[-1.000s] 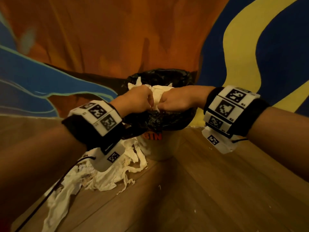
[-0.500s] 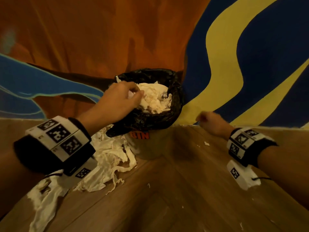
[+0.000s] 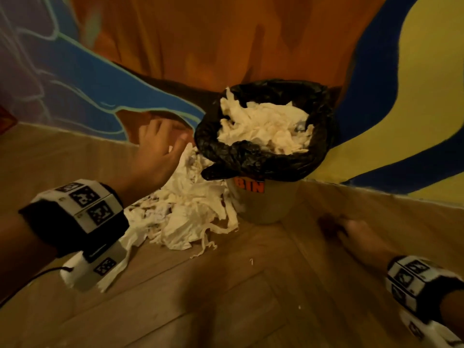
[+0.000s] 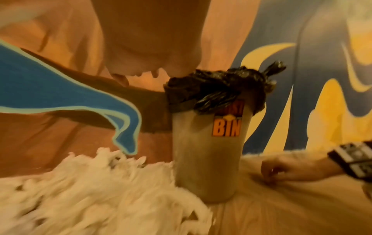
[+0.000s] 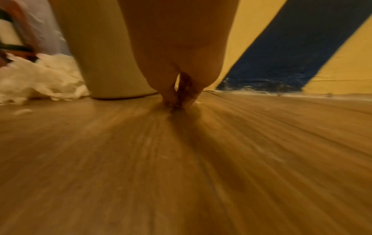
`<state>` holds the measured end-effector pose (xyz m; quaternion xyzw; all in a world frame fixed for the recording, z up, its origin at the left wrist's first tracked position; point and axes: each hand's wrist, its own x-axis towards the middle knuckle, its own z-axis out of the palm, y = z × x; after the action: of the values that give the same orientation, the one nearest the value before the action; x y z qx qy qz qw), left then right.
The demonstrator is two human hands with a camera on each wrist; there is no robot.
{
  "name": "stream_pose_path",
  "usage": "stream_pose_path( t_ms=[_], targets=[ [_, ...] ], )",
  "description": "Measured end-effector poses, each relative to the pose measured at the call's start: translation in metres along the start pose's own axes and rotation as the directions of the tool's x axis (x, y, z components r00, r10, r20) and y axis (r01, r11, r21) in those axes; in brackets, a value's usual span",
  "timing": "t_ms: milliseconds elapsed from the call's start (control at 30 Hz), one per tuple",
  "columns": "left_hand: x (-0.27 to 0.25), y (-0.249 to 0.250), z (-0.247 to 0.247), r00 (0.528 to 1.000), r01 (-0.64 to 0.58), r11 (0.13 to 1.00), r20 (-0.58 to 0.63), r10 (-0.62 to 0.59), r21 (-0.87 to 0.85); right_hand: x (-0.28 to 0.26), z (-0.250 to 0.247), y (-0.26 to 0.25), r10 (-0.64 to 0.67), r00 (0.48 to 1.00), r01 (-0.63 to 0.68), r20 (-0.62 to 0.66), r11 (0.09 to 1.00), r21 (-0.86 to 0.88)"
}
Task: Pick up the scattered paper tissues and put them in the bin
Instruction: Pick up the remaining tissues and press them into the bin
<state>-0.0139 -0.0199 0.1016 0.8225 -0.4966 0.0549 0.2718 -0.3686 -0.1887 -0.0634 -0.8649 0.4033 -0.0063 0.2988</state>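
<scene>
The pale bin (image 3: pixel 263 207), labelled BIN, stands in the wall corner with a black liner (image 3: pixel 251 156) and crumpled tissues (image 3: pixel 263 126) heaped to its rim. A big pile of white tissues (image 3: pixel 190 209) lies on the floor against its left side. My left hand (image 3: pixel 168 139) hovers over the pile's far end with fingers spread, holding nothing. My right hand (image 3: pixel 347 228) is low on the floor to the right of the bin. In the right wrist view its blurred fingertips (image 5: pixel 171 98) are drawn close together against the floor. I cannot see whether they pinch anything.
Painted walls meet in a corner just behind the bin (image 4: pixel 207 159). The wooden floor (image 3: pixel 251 297) in front carries tiny white scraps (image 3: pixel 251 261). A strip of tissue (image 3: pixel 118 270) trails from the pile under my left wrist.
Both hands were pressing tissues into the bin. The left hand has since dropped left to the floor pile. The right hand has swung down to the floor right of the bin.
</scene>
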Motion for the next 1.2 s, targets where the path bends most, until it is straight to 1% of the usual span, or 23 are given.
stream_pose_path(
  t_ms=[67, 133, 167, 233, 267, 333, 400, 467, 533, 600, 633, 667, 700, 767, 800, 833, 900, 967, 1033, 1067, 1133, 1200],
  targets=[
    [-0.007, -0.019, 0.001, 0.996, 0.016, 0.995, 0.081, -0.024, 0.098, 0.004, 0.006, -0.016, -0.111, 0.989, 0.116, 0.099, 0.993, -0.038],
    [-0.016, -0.040, 0.005, 0.973, 0.021, 0.983, 0.220, -0.062, 0.183, 0.005, 0.016, -0.041, -0.208, 0.957, 0.227, 0.204, 0.971, -0.075],
    [-0.023, -0.051, 0.009, 0.947, 0.022, 0.978, 0.308, -0.086, 0.205, 0.005, 0.021, -0.055, -0.261, 0.932, 0.288, 0.250, 0.954, -0.078],
    [-0.037, -0.067, 0.018, 0.874, 0.044, 0.975, 0.464, -0.144, 0.218, 0.011, 0.034, -0.083, -0.364, 0.892, 0.393, 0.267, 0.918, -0.059],
    [-0.045, -0.072, 0.022, 0.838, 0.041, 0.976, 0.524, -0.150, 0.214, 0.016, 0.041, -0.096, -0.407, 0.877, 0.428, 0.256, 0.903, -0.030],
    [-0.061, -0.078, 0.033, 0.783, -0.014, 0.983, 0.613, -0.103, 0.183, 0.028, 0.057, -0.121, -0.445, 0.866, 0.456, 0.230, 0.890, 0.006],
    [-0.071, -0.077, 0.044, 0.739, -0.115, 0.982, 0.673, -0.018, 0.153, 0.040, 0.069, -0.143, -0.437, 0.874, 0.455, 0.211, 0.890, -0.040],
    [-0.078, -0.074, 0.053, 0.696, -0.251, 0.953, 0.716, 0.057, 0.167, 0.049, 0.079, -0.164, -0.383, 0.903, 0.401, 0.198, 0.914, -0.061],
    [-0.082, -0.071, 0.058, 0.665, -0.383, 0.888, 0.743, 0.074, 0.255, 0.057, 0.090, -0.180, -0.316, 0.924, 0.340, 0.214, 0.936, -0.089],
    [-0.086, -0.069, 0.063, 0.640, -0.489, 0.805, 0.765, 0.071, 0.335, 0.062, 0.104, -0.187, -0.255, 0.938, 0.299, 0.234, 0.937, -0.178],
    [-0.087, -0.073, 0.067, 0.626, -0.509, 0.782, 0.778, 0.051, 0.359, 0.063, 0.111, -0.187, -0.236, 0.945, 0.287, 0.226, 0.930, -0.229],
    [-0.086, -0.077, 0.071, 0.612, -0.499, 0.785, 0.791, 0.020, 0.366, 0.063, 0.115, -0.187, -0.232, 0.950, 0.285, 0.210, 0.919, -0.271],
    [-0.085, -0.084, 0.076, 0.597, -0.460, 0.812, 0.802, -0.017, 0.359, 0.064, 0.120, -0.186, -0.241, 0.951, 0.292, 0.195, 0.906, -0.307],
    [-0.082, -0.101, 0.084, 0.571, -0.339, 0.882, 0.817, -0.085, 0.328, 0.062, 0.124, -0.184, -0.262, 0.946, 0.315, 0.193, 0.883, -0.349],
    [-0.081, -0.107, 0.085, 0.569, -0.290, 0.906, 0.817, -0.096, 0.308, 0.059, 0.124, -0.182, -0.273, 0.938, 0.333, 0.215, 0.881, -0.334],
    [-0.081, -0.112, 0.085, 0.580, -0.260, 0.922, 0.810, -0.088, 0.286, 0.055, 0.122, -0.181, -0.277, 0.929, 0.344, 0.245, 0.891, -0.296],
    [-0.079, -0.118, 0.082, 0.614, -0.241, 0.945, 0.789, -0.028, 0.221, 0.043, 0.112, -0.188, -0.279, 0.914, 0.342, 0.295, 0.921, -0.187],
    [-0.077, -0.121, 0.077, 0.665, -0.237, 0.960, 0.746, 0.047, 0.150, 0.026, 0.093, -0.205, -0.321, 0.901, 0.362, 0.292, 0.927, -0.098],
    [-0.071, -0.122, 0.068, 0.712, -0.247, 0.962, 0.696, 0.097, 0.119, 0.008, 0.069, -0.228, -0.406, 0.883, 0.422, 0.238, 0.906, -0.020],
    [-0.069, -0.124, 0.063, 0.731, -0.251, 0.961, 0.673, 0.108, 0.118, 0.001, 0.056, -0.242, -0.460, 0.866, 0.471, 0.196, 0.882, -0.010],
    [-0.066, -0.130, 0.054, 0.764, -0.254, 0.959, 0.633, 0.123, 0.121, -0.010, 0.029, -0.269, -0.554, 0.827, 0.554, 0.097, 0.832, 0.024],
    [-0.065, -0.135, 0.045, 0.800, -0.238, 0.963, 0.587, 0.120, 0.126, -0.012, 0.002, -0.294, -0.605, 0.796, 0.605, -0.022, 0.793, 0.068]
  ],
)
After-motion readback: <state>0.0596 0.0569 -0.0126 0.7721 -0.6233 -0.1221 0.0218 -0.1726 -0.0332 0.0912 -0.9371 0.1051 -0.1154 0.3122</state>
